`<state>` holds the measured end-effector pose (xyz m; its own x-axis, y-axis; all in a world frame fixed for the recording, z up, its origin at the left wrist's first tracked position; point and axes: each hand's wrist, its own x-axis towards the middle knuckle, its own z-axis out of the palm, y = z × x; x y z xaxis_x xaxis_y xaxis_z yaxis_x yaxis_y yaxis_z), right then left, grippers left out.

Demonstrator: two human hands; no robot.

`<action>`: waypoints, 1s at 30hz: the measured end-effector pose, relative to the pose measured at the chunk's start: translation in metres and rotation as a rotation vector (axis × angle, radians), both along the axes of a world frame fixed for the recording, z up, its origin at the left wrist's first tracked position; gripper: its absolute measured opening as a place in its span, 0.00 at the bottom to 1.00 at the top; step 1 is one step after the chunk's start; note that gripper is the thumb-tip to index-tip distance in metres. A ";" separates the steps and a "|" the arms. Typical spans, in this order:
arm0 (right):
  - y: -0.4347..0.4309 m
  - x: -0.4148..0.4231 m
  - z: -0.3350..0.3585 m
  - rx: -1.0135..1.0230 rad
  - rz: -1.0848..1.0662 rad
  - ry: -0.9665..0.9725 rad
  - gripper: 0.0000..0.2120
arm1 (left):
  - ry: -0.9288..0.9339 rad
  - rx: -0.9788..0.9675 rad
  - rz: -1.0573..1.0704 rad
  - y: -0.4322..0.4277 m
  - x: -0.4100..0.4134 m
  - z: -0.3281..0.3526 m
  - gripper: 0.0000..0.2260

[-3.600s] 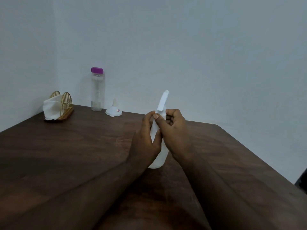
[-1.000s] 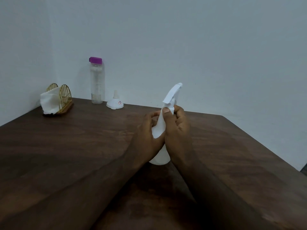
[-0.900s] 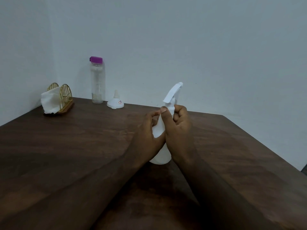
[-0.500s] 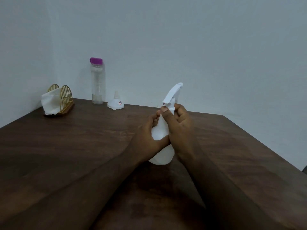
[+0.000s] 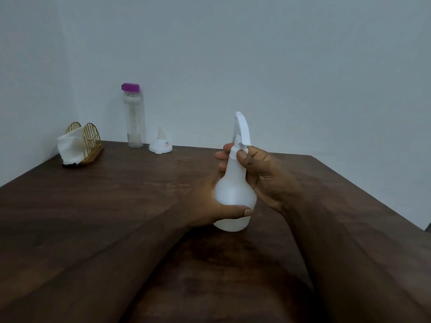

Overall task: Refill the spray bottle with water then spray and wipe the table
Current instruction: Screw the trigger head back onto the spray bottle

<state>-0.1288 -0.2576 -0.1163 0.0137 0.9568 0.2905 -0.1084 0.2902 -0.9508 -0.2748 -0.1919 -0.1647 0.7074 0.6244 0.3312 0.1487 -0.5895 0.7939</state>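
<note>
Spray bottle: the white translucent plastic spray bottle (image 5: 234, 194) with a bulbous body and narrow neck stands upright at the centre of the frame, its base on the dark brown wooden table (image 5: 116, 206).
Napkin holder: a gold wire napkin holder (image 5: 86, 142) on a dark base sits at the left edge of the frame, on the far left corner of the table, with a white folded cloth (image 5: 70, 148) tucked in it.
Water bottle: a tall clear plastic bottle with a purple cap (image 5: 133, 116) stands upright against the wall, right of the holder and apart from it.
Funnel: a small white plastic funnel (image 5: 161, 144) rests wide end down, spout up, just right of the clear bottle.
Left hand: the left hand (image 5: 210, 206) comes in from lower left and is wrapped around the spray bottle's round body, thumb across the front near the base, fingers behind.
Trigger head: the white trigger sprayer (image 5: 242, 130) sits on the neck, tilted slightly, nozzle pointing up.
Right hand: the right hand (image 5: 268, 178) comes in from lower right and pinches the collar at the neck, thumb in front and fingertips showing behind on the left.
Wall: a plain pale grey wall (image 5: 279, 66) fills the upper frame.
</note>
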 end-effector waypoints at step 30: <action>-0.013 -0.004 -0.008 0.011 -0.285 -0.280 0.11 | -0.028 -0.308 -0.027 0.008 -0.007 0.000 0.38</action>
